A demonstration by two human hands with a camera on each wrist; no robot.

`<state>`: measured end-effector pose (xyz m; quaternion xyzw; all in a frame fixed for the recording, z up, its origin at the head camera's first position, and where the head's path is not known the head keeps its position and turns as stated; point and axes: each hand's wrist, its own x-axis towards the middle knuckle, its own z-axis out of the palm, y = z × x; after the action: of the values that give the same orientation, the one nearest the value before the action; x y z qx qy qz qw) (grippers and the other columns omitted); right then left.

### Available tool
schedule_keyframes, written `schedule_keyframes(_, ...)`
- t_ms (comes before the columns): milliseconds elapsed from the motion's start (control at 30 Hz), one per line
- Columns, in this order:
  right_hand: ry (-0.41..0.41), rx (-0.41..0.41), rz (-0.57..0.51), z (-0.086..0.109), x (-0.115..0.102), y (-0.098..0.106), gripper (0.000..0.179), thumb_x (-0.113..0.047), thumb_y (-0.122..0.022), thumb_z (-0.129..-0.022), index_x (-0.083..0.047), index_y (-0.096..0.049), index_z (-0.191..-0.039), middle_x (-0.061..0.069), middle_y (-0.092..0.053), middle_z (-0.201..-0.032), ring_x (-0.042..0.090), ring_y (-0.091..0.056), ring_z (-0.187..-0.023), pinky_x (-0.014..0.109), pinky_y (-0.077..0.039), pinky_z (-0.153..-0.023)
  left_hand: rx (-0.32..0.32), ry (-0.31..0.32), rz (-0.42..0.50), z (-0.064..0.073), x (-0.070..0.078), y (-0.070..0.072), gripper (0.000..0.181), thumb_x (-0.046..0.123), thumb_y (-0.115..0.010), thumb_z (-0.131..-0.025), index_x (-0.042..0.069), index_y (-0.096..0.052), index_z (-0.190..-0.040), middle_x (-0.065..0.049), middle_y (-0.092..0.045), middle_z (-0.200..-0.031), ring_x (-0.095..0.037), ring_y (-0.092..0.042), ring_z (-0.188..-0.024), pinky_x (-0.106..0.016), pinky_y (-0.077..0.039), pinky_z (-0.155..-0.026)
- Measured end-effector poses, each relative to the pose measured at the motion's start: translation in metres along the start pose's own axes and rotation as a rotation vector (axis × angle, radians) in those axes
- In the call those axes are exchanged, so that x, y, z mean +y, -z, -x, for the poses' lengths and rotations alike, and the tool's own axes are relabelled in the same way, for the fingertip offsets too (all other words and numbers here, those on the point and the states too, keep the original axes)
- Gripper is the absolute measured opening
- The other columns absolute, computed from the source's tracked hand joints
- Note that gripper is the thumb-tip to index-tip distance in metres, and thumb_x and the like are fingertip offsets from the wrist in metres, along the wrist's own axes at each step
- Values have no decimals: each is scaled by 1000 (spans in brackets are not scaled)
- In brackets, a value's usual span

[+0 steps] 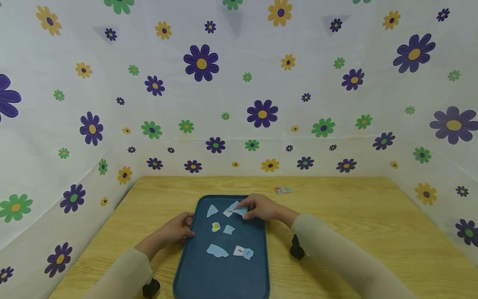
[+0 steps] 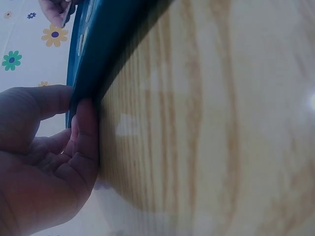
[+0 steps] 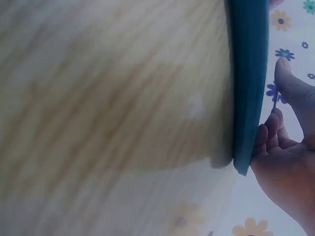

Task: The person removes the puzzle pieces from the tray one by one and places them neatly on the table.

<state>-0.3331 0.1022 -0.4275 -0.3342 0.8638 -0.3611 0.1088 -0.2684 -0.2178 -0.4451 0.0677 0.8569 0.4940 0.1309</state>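
A dark blue tray (image 1: 224, 278) lies on the table, bearing several flat, irregular puzzle pieces. My left hand (image 1: 174, 227) grips its left rim, thumb at the upper edge and fingers curled against the side in the left wrist view. Over the far right part, my right hand (image 1: 261, 207) pinches a light-blue puzzle piece (image 1: 240, 211); its thin edge shows in the right wrist view. Right beside that lies a pale piece with a printed mark (image 1: 228, 212). Nearby are a triangular piece (image 1: 212, 211), a yellow-printed piece (image 1: 215, 226) and a small blue piece (image 1: 229, 229).
Closer to me on the tray are a larger blue piece (image 1: 217, 251) and a pale-and-blue pair (image 1: 243, 252) lying together. Beyond the tray, a small colourful cluster (image 1: 282, 189) sits on the wooden table (image 1: 336, 216). A flower-printed white cloth (image 1: 231, 153) encloses the back and sides.
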Motion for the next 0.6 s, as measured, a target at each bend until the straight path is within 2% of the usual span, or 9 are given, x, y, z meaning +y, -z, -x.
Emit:
schedule_keyframes(267, -41, 169, -62, 9, 4, 14, 31, -9, -73, -86, -9, -71, -117, 1, -61, -93, 20, -49, -79, 30, -41, -66, 3, -9, -12, 0, 1, 1, 62, -8, -65, -82, -8, -40, -138, -13, -51, -99, -24, -53, -84, -37, -49, -65)
schedule_keyframes(467, -171, 271, -88, 23, 11, 22, 32, -12, -73, -87, -12, -71, -118, 4, -60, -100, 22, -48, -84, 31, -40, -65, -2, -5, -15, 0, 1, 1, 62, -8, -65, -82, -8, -40, -139, -13, -51, -99, -24, -53, -84, -37, -49, -66)
schedule_keyframes(600, -216, 318, -100, 34, 18, 26, 31, -11, -72, -88, -11, -70, -119, 7, -61, -111, 24, -47, -91, 34, -40, -72, -3, -3, -11, 0, -1, 0, 62, -9, -65, -82, -8, -40, -139, -13, -52, -99, -24, -53, -84, -37, -49, -65)
